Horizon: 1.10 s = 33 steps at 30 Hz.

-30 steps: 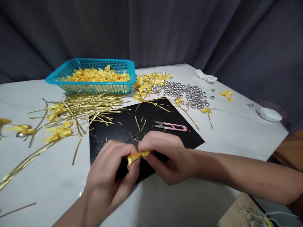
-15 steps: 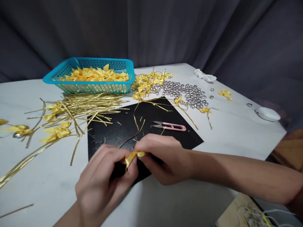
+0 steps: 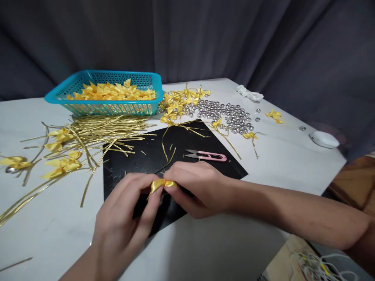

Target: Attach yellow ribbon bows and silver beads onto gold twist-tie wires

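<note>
Bow (image 3: 160, 184), yellow ribbon: long axis runs L–R, pinched betw. L hand (image 3: 125, 222) & R hand (image 3: 196, 189) fingertips, over black mat (image 3: 140, 156) nr table's front edge.

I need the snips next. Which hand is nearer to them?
Right. The right hand sits just below the snips; the left hand is farther, to their lower left.

Bare left hand (image 3: 123, 220), bare right hand (image 3: 202, 191), bare forearms (image 3: 293, 212)
</note>
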{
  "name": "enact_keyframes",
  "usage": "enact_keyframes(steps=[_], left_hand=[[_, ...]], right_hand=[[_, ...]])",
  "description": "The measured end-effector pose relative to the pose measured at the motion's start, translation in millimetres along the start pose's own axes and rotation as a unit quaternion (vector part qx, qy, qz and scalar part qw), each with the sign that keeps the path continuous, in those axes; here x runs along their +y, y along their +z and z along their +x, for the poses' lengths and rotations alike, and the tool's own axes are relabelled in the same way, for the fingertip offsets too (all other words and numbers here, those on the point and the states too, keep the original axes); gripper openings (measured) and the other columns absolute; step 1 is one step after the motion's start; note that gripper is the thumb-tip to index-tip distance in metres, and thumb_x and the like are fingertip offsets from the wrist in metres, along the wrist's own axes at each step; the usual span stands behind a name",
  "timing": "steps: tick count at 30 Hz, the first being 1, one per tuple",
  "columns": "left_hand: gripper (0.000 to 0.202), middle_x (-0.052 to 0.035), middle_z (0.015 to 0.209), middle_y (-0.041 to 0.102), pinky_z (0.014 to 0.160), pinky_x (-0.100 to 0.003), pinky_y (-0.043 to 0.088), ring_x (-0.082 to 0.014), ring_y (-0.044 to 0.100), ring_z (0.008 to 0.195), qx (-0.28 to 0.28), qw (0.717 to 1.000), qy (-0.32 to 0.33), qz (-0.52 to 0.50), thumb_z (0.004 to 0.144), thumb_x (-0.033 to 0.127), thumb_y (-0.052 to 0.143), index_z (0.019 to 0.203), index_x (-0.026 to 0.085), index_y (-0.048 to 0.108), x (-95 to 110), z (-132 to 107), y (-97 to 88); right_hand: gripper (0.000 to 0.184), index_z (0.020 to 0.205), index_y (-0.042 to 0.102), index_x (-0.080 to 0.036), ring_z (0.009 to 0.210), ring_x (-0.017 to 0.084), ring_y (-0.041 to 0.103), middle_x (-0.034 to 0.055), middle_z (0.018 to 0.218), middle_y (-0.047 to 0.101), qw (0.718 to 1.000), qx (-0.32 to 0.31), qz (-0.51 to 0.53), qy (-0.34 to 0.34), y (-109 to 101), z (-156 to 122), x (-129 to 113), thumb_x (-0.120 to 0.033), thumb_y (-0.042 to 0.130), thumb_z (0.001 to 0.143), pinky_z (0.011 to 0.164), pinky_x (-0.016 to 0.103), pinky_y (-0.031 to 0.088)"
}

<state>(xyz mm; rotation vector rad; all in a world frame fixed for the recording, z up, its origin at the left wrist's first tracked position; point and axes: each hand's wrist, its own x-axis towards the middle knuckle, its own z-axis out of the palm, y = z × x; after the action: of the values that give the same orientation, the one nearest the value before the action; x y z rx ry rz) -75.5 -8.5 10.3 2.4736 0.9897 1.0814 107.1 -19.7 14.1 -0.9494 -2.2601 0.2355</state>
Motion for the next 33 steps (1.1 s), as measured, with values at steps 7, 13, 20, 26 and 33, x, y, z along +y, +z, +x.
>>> enact_keyframes(steps=[7, 13, 20, 26, 33], left_hand=[[0.01, 0.0019, 0.079, 0.058, 0.067, -0.022, 0.043, -0.0115, 0.056, 0.069, 0.017, 1.0, -0.012, 0.008, 0.084, 0.013, 0.05, 0.089, 0.022, 0.052, 1.2, -1.0, 1.2], [0.01, 0.002, 0.077, 0.058, 0.064, -0.021, 0.044, -0.0106, 0.056, 0.067, 0.014, 1.0, -0.016, 0.005, 0.084, 0.012, 0.051, 0.087, 0.021, 0.052, 1.5, 0.9, 1.7], [0.009, 0.0025, 0.077, 0.058, 0.064, -0.02, 0.043, -0.01, 0.057, 0.068, 0.0, 1.0, -0.015, -0.013, 0.084, 0.012, 0.051, 0.086, 0.02, 0.052, 3.8, 3.2, 1.2], [0.009, 0.0027, 0.074, 0.057, 0.062, -0.021, 0.043, -0.0099, 0.056, 0.066, -0.001, 0.999, -0.024, -0.026, 0.083, 0.012, 0.052, 0.083, 0.02, 0.052, 3.7, 3.4, 3.3], [0.01, 0.0019, 0.076, 0.058, 0.062, -0.021, 0.044, -0.0112, 0.057, 0.067, -0.008, 0.999, -0.021, -0.032, 0.083, 0.011, 0.051, 0.085, 0.021, 0.052, 2.0, 3.0, 2.3]], right_hand=[[0.022, 0.085, 0.054, -0.013, 0.064, 0.009, 0.049, 0.0031, 0.074, 0.057, 0.999, -0.043, -0.005, 0.007, -4.1, 0.0, -0.2, -0.018, 0.033, 0.09, 0.056, 0.017, 0.04], [0.017, 0.083, 0.055, -0.012, 0.063, 0.007, 0.048, 0.002, 0.072, 0.057, 1.0, -0.005, 0.027, -0.01, -2.6, -0.3, 0.1, -0.014, 0.038, 0.087, 0.056, 0.015, 0.039], [0.014, 0.073, 0.054, -0.012, 0.054, 0.005, 0.041, -0.0013, 0.06, 0.05, 0.998, 0.026, 0.055, -0.012, 0.1, -0.1, -0.5, -0.011, 0.044, 0.082, 0.049, 0.014, 0.034], [0.013, 0.076, 0.051, -0.013, 0.056, 0.006, 0.044, 0.0007, 0.065, 0.054, 0.997, 0.024, 0.074, -0.025, -0.5, 1.1, 3.5, -0.011, 0.041, 0.084, 0.053, 0.014, 0.038], [0.014, 0.072, 0.049, -0.014, 0.051, 0.005, 0.04, -0.0018, 0.06, 0.049, 0.996, 0.035, 0.079, -0.013, 0.6, 1.6, 0.7, -0.009, 0.042, 0.082, 0.048, 0.014, 0.035]])
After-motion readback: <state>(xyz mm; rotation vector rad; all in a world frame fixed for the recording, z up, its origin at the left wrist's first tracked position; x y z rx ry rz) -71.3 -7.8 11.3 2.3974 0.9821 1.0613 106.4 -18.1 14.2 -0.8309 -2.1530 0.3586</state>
